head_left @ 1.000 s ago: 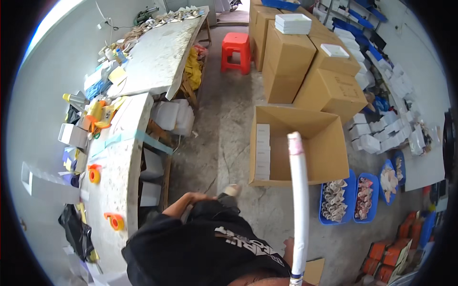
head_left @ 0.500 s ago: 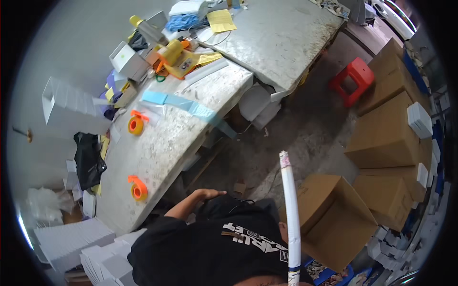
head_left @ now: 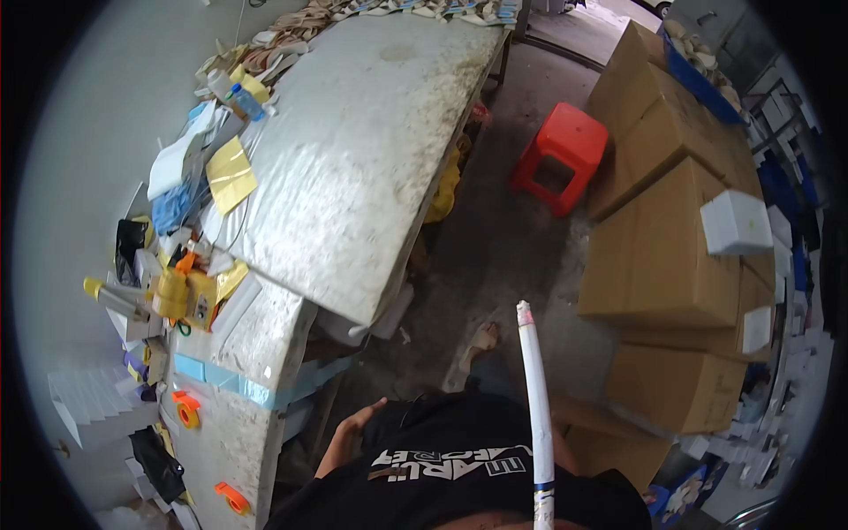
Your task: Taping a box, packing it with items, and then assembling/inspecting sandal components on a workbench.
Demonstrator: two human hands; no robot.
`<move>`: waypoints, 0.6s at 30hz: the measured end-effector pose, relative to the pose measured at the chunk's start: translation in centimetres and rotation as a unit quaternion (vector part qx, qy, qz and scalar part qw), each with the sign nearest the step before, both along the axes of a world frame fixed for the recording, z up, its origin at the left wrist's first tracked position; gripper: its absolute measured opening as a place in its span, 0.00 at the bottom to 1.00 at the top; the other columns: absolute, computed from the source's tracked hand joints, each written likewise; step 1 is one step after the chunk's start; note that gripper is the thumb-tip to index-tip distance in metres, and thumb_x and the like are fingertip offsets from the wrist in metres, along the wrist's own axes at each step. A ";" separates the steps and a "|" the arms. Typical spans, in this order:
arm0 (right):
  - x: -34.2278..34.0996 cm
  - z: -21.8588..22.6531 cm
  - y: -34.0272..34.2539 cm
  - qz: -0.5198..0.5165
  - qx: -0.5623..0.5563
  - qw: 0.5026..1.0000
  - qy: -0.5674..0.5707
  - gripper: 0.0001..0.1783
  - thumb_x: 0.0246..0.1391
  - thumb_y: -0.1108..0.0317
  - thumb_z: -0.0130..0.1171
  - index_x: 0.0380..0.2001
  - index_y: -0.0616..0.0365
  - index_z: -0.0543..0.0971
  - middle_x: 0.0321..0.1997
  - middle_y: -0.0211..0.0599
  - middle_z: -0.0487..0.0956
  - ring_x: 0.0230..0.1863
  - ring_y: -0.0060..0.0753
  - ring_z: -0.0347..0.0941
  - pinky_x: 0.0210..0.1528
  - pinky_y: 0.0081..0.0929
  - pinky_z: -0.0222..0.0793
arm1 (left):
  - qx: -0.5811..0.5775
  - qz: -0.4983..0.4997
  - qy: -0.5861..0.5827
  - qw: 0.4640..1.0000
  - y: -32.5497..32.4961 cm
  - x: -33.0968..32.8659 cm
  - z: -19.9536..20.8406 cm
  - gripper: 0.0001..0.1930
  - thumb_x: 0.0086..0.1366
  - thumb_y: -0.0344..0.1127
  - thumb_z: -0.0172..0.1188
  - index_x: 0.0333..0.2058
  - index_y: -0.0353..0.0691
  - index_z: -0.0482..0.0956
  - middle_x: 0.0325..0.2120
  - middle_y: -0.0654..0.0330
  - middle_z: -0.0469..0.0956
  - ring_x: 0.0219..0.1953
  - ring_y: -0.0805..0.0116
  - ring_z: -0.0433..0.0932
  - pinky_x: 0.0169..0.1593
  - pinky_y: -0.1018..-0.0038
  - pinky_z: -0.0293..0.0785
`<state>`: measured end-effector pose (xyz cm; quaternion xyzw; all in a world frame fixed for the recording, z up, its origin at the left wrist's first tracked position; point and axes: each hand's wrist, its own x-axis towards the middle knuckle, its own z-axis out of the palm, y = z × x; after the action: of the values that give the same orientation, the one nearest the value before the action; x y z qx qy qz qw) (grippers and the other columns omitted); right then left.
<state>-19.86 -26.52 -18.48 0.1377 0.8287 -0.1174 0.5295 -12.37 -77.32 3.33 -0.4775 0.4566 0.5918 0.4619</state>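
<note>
My left hand (head_left: 356,426) hangs by my left hip, beside the dark trousers. Its fingers look stretched out and nothing is in them. Hidden behind my black T-shirt (head_left: 450,468) and a cigarette is my right hand; only a bit of skin from that arm shows at the shirt's right side. The white cigarette (head_left: 537,397), burnt at its tip, juts up close to the camera, held by neither hand. Nearest to my left hand is the worktable's edge, with two orange tape dispensers (head_left: 186,409) on the table (head_left: 212,450).
A red plastic stool (head_left: 563,157) stands on the floor ahead. Large cardboard boxes (head_left: 658,252) line the right side, with white boxes (head_left: 736,223) on them. The big pale table (head_left: 353,132) runs ahead on the left, cluttered along the wall. My foot (head_left: 480,344) shows on the floor.
The view has swung and moved forward: the stool and cardboard boxes are nearer, and the tape dispensers sit lower left. A foot has come into view. My left hand still holds nothing.
</note>
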 end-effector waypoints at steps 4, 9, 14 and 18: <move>-27.6 5.4 -1.5 0.024 -0.089 0.944 0.318 0.29 0.59 0.51 0.56 0.55 0.62 0.75 0.55 0.58 0.77 0.58 0.59 0.71 0.59 0.48 0.68 | -0.022 0.047 0.004 0.999 0.2 -9.6 0.6 0.37 0.70 0.65 0.45 0.57 0.32 0.74 0.55 0.50 0.76 0.54 0.58 0.77 0.60 0.62 0.69; -58.4 15.9 -7.5 0.008 -0.139 0.887 0.440 0.21 0.57 0.57 0.61 0.49 0.59 0.79 0.42 0.52 0.83 0.47 0.54 0.79 0.51 0.44 0.74 | -0.037 0.133 0.022 0.990 2.0 -21.7 -7.9 0.33 0.70 0.62 0.48 0.49 0.32 0.81 0.48 0.52 0.81 0.47 0.61 0.79 0.54 0.64 0.72; -76.6 16.4 -4.8 0.059 -0.117 0.897 0.422 0.19 0.55 0.58 0.62 0.44 0.60 0.81 0.37 0.51 0.84 0.41 0.49 0.81 0.48 0.39 0.75 | -0.191 0.092 0.118 0.970 4.9 -40.7 -9.8 0.24 0.71 0.47 0.47 0.50 0.32 0.80 0.46 0.52 0.82 0.47 0.61 0.79 0.54 0.68 0.70; -80.9 10.4 8.0 0.025 -0.091 0.958 0.272 0.17 0.53 0.61 0.64 0.43 0.58 0.82 0.36 0.48 0.84 0.40 0.48 0.81 0.44 0.37 0.76 | -0.040 0.173 0.097 0.979 3.8 -49.9 -9.3 0.23 0.72 0.43 0.43 0.54 0.34 0.77 0.50 0.55 0.80 0.49 0.65 0.77 0.55 0.70 0.70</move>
<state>-100.74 -18.52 -8.13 0.0314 0.9303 -0.2122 0.2975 -62.23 -73.50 -5.97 -0.5076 0.4326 0.6878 0.2866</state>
